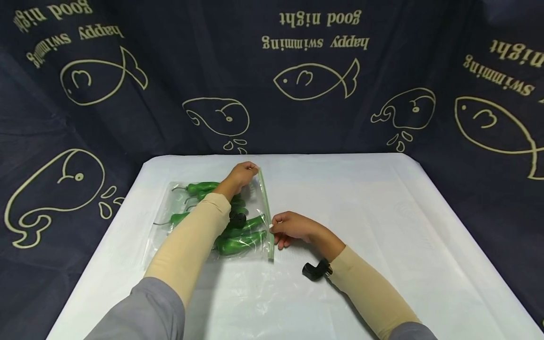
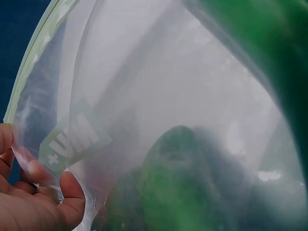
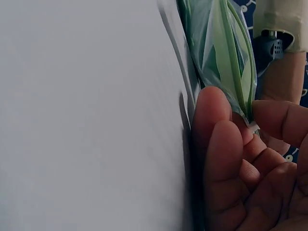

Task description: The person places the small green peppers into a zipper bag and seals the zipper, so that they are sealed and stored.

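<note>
A clear zip bag (image 1: 254, 202) with several long green peppers (image 1: 238, 244) in it lies on the left half of the table. Its green zip strip (image 1: 264, 194) runs along the right side. My left hand (image 1: 241, 175) pinches the far corner of the bag by this strip; in the left wrist view, thumb and fingers (image 2: 72, 192) grip the film. Midway along the strip, my right hand (image 1: 295, 227) pinches the small white slider (image 3: 253, 127) between thumb and forefinger. In the right wrist view the strip's two edges (image 3: 233, 62) stand apart beyond the slider.
A white cover lies over the table (image 1: 365, 198). Dark blue cloth (image 1: 314, 127) with fish and whale drawings hangs behind and at both sides. A black wrist camera (image 1: 315, 271) sits by the right sleeve, and another (image 1: 238, 220) is over the peppers.
</note>
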A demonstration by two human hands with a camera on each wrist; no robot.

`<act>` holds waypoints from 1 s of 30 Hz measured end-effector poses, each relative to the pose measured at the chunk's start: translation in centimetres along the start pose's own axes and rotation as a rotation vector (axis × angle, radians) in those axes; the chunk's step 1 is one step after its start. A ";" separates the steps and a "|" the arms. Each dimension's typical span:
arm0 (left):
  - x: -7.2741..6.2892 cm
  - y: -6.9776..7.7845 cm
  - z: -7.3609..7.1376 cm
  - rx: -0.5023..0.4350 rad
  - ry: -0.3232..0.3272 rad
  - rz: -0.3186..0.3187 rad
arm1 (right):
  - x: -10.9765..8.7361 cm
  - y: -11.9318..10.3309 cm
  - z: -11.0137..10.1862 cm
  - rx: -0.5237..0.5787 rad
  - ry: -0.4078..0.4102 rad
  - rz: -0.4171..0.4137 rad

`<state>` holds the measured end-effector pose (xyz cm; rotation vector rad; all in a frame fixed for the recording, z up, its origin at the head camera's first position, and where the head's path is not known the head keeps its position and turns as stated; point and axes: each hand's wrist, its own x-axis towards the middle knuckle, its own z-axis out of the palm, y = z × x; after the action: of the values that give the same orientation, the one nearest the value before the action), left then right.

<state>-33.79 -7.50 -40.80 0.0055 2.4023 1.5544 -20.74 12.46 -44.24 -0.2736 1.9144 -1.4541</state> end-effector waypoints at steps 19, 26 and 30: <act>0.0 0.2 -0.3 -0.015 0.005 -0.037 | -1.7 0.3 0.4 -0.070 -0.216 -0.036; 0.2 0.2 -0.4 -0.005 0.006 -0.048 | -1.7 0.8 0.4 -0.079 -0.263 -0.041; 0.3 0.3 -0.4 -0.005 0.014 -0.059 | -1.8 0.9 0.3 -0.088 -0.280 -0.052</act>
<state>-34.25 -7.68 -40.49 -0.0770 2.3863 1.5390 -19.01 13.51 -44.39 -0.5427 1.7549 -1.2905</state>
